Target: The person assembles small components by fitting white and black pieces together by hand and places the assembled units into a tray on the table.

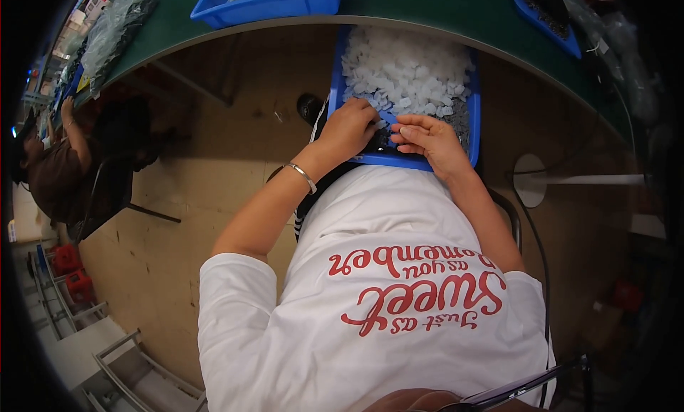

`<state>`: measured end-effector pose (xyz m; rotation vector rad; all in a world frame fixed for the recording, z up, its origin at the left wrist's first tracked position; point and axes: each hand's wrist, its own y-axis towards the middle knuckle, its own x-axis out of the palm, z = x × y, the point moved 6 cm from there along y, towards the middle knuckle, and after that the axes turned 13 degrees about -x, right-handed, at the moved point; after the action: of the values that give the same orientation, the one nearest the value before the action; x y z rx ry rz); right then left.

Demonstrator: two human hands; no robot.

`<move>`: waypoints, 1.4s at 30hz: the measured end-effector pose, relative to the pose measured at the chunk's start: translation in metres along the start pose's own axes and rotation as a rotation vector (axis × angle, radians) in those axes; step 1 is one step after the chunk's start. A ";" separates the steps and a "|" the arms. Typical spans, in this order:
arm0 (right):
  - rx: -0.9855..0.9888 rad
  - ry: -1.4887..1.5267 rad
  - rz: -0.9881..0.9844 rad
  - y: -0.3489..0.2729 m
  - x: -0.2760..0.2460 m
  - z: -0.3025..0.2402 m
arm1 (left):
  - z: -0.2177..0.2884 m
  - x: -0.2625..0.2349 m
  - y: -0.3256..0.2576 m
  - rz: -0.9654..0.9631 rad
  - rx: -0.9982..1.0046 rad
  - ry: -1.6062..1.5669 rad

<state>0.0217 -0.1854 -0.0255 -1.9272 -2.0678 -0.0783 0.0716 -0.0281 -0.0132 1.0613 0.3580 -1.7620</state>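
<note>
Head view, looking straight down: there's a blue tray (472, 130) sitting on the person's lap, tucked under the edge of the green counter (456, 16), and it's heaped with small white plastic pieces (406, 70) toward 12 o'clock, with a patch of darker grey pieces (459, 120) at its 3 o'clock side. Both hands are at the tray's near end. The left hand (349, 129), with a silver bracelet (303, 177) on the wrist, has its fingers curled down into the pile, pinched narrow; can't tell if anything's actually held in there. The right hand (427, 140) lies just beside it at 3 o'clock, fingers fairly flat and pointing toward the left one, fingertips nearly touching something small and dark between them, too small to make out.

Up on the counter at 12 o'clock sits another blue bin (267, 6) of pale parts. Another person (64, 162) sits well apart at 9 o'clock.
</note>
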 end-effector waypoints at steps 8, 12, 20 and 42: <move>-0.080 0.003 0.014 0.003 -0.010 0.002 | -0.016 0.021 -0.002 -0.330 -0.546 -0.771; -0.093 0.010 0.005 0.001 -0.007 0.002 | 0.006 0.011 -0.014 -0.384 -0.711 -1.077; -0.094 -0.022 -0.066 -0.003 0.006 -0.008 | 0.006 0.018 -0.027 -0.395 -0.777 -1.260; -0.242 -0.150 -0.063 -0.003 0.009 -0.016 | 0.014 0.008 -0.026 -0.394 -0.818 -1.273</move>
<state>0.0211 -0.1814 -0.0076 -2.0626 -2.3100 -0.2127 0.0410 -0.0305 -0.0178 -0.7789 0.3998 -1.9670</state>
